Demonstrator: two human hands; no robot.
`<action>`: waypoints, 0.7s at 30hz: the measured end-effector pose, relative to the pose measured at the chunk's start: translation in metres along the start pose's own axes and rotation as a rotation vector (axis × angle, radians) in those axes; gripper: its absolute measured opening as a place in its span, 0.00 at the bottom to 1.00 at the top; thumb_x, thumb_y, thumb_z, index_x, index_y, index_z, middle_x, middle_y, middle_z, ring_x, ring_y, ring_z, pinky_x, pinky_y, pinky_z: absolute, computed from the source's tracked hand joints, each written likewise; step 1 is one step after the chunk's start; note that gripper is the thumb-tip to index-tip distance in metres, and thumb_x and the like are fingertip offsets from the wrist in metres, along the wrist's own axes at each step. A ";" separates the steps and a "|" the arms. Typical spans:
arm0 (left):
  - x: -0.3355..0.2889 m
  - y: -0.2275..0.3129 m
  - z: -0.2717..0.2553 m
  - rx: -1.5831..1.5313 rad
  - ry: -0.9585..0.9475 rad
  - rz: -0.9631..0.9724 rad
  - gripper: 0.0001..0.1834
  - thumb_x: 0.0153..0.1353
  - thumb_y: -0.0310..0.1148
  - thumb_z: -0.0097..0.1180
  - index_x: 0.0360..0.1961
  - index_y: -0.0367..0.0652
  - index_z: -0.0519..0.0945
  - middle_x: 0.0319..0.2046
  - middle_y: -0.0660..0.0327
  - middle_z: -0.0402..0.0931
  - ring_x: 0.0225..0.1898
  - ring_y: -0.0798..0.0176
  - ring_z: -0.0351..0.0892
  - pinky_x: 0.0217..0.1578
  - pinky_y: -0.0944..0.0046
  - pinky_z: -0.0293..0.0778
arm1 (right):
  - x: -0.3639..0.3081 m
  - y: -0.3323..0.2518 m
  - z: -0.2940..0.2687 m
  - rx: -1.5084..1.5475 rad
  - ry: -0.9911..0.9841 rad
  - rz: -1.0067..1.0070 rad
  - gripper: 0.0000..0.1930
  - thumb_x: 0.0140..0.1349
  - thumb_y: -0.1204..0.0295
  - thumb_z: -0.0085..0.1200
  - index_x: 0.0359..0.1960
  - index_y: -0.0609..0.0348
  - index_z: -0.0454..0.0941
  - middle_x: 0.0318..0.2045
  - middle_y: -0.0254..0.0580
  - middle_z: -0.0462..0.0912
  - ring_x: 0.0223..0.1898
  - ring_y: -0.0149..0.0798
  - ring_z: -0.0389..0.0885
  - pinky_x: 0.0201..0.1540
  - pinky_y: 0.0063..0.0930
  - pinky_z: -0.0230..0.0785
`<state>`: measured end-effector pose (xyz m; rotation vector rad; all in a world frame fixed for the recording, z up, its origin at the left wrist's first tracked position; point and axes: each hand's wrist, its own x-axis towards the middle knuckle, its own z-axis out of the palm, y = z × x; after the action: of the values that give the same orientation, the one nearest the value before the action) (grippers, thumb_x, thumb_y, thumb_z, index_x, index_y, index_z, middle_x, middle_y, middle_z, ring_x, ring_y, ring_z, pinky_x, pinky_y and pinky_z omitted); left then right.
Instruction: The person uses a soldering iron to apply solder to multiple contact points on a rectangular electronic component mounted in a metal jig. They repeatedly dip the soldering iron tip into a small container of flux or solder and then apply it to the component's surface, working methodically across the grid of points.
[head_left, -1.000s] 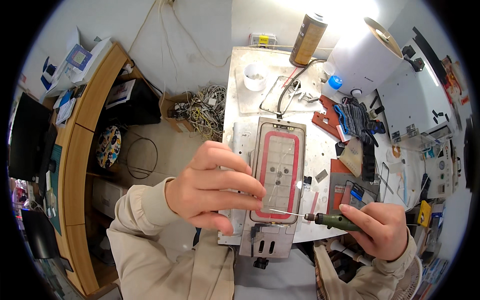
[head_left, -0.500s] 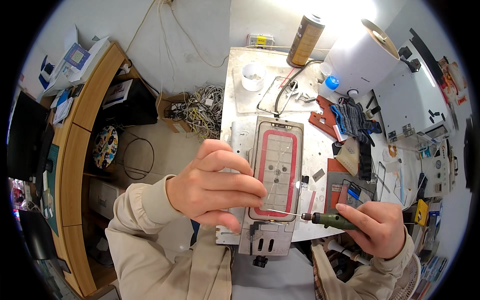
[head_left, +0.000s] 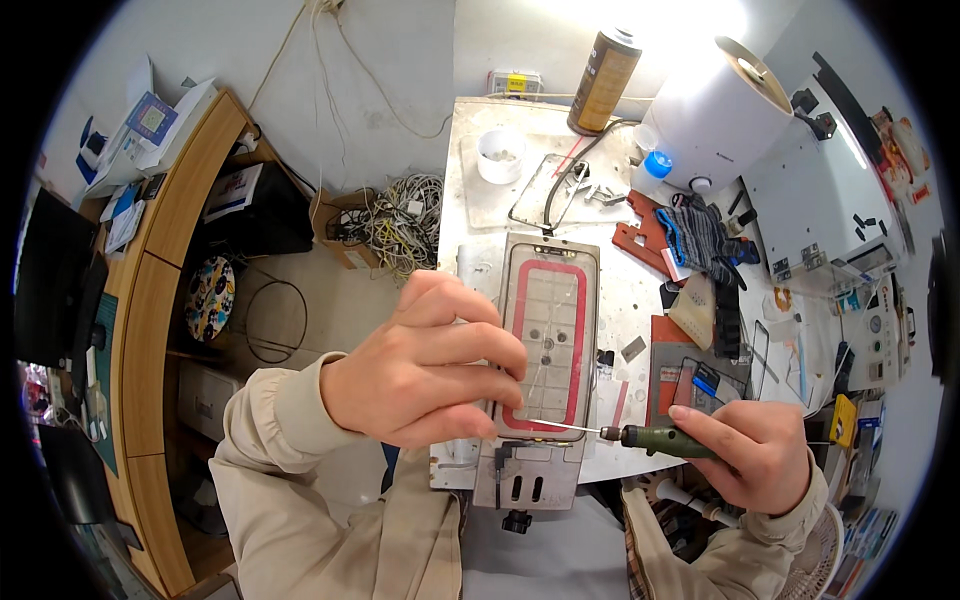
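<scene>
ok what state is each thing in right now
red-bordered panel, lying on the metal fixture
left hand, fingers bent, at the panel's left side
right hand, closed around the green tool
green tool, held, thin shaft pointing left
white cup, upright, uncovered
blue-topped bottle, capped

Metal fixture (head_left: 548, 375) on white table (head_left: 628, 302)

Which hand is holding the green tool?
The right hand, with its fingers around the green tool. The left hand isn't: its bent fingers are at the pink border's left side.
</scene>
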<state>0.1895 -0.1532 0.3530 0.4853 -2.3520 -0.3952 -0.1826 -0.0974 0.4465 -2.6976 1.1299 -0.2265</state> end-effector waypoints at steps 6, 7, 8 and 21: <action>-0.002 0.001 0.001 0.007 -0.001 -0.007 0.34 0.81 0.63 0.39 0.38 0.51 0.90 0.49 0.71 0.84 0.52 0.59 0.71 0.56 0.52 0.61 | 0.000 -0.001 0.002 0.002 -0.003 -0.015 0.32 0.44 0.76 0.69 0.58 0.50 0.89 0.24 0.31 0.79 0.21 0.36 0.78 0.23 0.32 0.69; -0.002 0.001 0.001 0.009 -0.002 -0.005 0.34 0.81 0.63 0.39 0.38 0.51 0.90 0.49 0.71 0.84 0.51 0.59 0.71 0.56 0.52 0.61 | 0.000 -0.001 0.002 0.001 -0.001 -0.015 0.32 0.44 0.76 0.69 0.58 0.49 0.89 0.24 0.31 0.79 0.21 0.36 0.78 0.23 0.32 0.69; -0.001 0.001 0.001 0.011 -0.003 -0.004 0.34 0.81 0.63 0.38 0.38 0.51 0.89 0.49 0.71 0.84 0.51 0.59 0.71 0.56 0.52 0.61 | 0.000 -0.001 0.002 0.000 0.000 -0.015 0.32 0.44 0.76 0.69 0.58 0.49 0.89 0.24 0.31 0.79 0.21 0.36 0.78 0.23 0.32 0.69; 0.010 0.009 -0.005 -0.014 -0.020 -0.116 0.33 0.80 0.63 0.40 0.35 0.51 0.88 0.46 0.70 0.85 0.49 0.58 0.73 0.56 0.53 0.61 | 0.001 -0.002 -0.001 -0.001 0.035 0.036 0.30 0.47 0.74 0.71 0.59 0.53 0.88 0.25 0.35 0.81 0.22 0.38 0.79 0.23 0.33 0.69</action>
<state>0.1836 -0.1502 0.3658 0.6163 -2.3456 -0.4715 -0.1805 -0.0972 0.4475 -2.6811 1.1878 -0.2679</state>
